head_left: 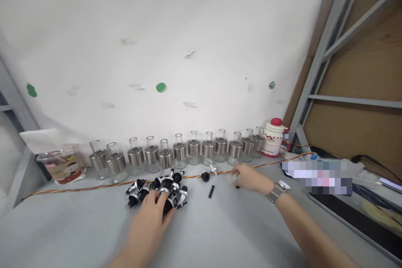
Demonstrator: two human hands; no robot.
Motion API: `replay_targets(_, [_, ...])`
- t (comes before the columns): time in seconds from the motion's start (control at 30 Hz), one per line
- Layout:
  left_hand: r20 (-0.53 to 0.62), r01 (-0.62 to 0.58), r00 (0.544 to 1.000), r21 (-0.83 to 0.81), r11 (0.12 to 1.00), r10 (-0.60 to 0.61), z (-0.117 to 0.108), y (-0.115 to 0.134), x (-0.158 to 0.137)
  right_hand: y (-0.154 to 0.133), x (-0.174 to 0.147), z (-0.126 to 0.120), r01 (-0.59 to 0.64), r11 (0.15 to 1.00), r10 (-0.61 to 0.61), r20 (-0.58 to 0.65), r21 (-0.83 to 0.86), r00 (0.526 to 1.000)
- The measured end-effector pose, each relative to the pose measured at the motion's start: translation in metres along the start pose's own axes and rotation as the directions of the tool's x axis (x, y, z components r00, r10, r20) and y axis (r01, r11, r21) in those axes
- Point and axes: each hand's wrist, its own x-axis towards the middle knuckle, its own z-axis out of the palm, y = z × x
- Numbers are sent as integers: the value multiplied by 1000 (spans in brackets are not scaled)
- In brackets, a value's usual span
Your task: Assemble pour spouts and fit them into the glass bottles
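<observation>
Black-and-silver bottle pourers (155, 184) lie heaped on the grey table. My left hand (149, 213) reaches into the front of this heap, its fingers and thumb closed around one pourer (168, 204). Farther right, my right hand (246, 177), with a watch on the wrist, is low over the table. Its fingers are curled together and a little blurred; what they hold is not clear. A small black piece (238, 187) lies just beneath it. Between the hands are a silver pourer spout (212, 168), a black stopper (205, 176) and a short black tube (211, 191).
Several glass bottles with metal collars (166, 158) line the wall. A twisted red-yellow wire (103, 187) runs before them. A plastic container (63, 167) stands left, a white jar with a red lid (272, 138) right. A dark flat device (354, 222) lies at the right edge.
</observation>
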Motion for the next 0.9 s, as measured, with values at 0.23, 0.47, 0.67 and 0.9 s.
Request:
replay_targets(0.23, [-6,-11,1000,-3,1000,11,0,2,-2,4,3,11,-73,997,73,210,-9,975])
replay_targets(0.47, [-62,-34,998,-57,998,30,-1,2,-3,-20,7,36,80,966,-95,49,247,994])
replay_targets(0.67, [-61,-49,997,-67,997,45,-6,4,-2,-31,4,44,209,900,-160,-157,382,975])
replay_targets(0.9, [102,20,995,-67,998,-13,-7,10,-11,-42,-6,32,280,884,-178,-285,374,942])
